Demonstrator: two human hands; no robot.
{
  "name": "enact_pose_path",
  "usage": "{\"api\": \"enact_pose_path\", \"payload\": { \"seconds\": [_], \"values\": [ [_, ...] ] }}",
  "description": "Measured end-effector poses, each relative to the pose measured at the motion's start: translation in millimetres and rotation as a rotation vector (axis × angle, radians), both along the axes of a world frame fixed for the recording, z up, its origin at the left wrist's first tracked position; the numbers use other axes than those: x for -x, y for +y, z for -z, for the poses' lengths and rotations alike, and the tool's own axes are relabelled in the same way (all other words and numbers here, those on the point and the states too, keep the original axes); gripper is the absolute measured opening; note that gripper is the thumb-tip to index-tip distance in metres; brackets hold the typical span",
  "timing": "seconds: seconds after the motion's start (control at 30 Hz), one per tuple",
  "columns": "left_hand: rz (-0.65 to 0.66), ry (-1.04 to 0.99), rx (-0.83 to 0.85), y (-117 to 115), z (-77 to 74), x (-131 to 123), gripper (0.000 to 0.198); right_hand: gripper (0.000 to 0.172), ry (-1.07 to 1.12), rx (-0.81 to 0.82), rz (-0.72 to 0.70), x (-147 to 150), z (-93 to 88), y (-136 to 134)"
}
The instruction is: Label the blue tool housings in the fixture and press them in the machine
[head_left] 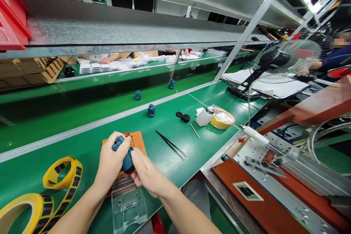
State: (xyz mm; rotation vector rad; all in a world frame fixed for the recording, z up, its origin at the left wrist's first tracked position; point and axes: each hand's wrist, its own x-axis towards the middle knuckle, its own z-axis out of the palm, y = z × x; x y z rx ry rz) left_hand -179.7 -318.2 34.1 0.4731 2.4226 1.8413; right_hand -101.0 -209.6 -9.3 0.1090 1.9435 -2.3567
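Both of my hands hold one small dark blue plastic part just above an orange-brown jig plate on the green bench. My left hand wraps round its left side with the fingers closed. My right hand pinches its right side. A clear acrylic holder lies below my hands at the bench's front edge. Black tweezers lie to the right of the jig.
Yellow label tape curls at the front left. Three more blue parts stand on and beside the conveyor. Two black caps, a white bottle, a yellow tape roll and a fan are further right. Other people's hands work across the line.
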Motion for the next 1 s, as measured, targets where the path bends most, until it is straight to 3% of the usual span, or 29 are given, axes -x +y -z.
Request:
{"api": "enact_pose_path", "payload": {
  "seconds": [0.13, 0.23, 0.37, 0.6, 0.83, 1.0],
  "values": [
    [-0.068, 0.188, 0.109, 2.7, 1.3, -2.6, 0.025, 0.050, 0.019, 0.002, 0.016, 1.3, 0.8, 3.5],
    [0.006, 0.022, 0.001, 5.5, 6.3, 1.9, 0.030, 0.040, 0.056, 0.015, 0.015, -1.0, -2.3, 7.3],
    [0.103, -0.219, -0.206, 8.5, 14.5, 10.3, 0.036, 0.046, 0.112, 0.023, 0.064, -8.1, -6.5, 14.5],
    [0.250, -0.446, -0.385, 9.9, 18.9, 2.3, 0.060, 0.057, 0.283, -0.335, 0.458, -17.2, -6.5, 28.8],
    [0.304, -0.620, -0.407, 13.2, 10.4, -17.5, 0.098, 0.055, 0.370, -0.521, 0.553, -23.2, 2.0, 36.4],
    [0.377, -0.695, -0.451, 16.3, 5.5, -25.9, 0.106, 0.061, 0.479, -0.648, 0.592, -28.0, 6.1, 37.1]
  ]
}}
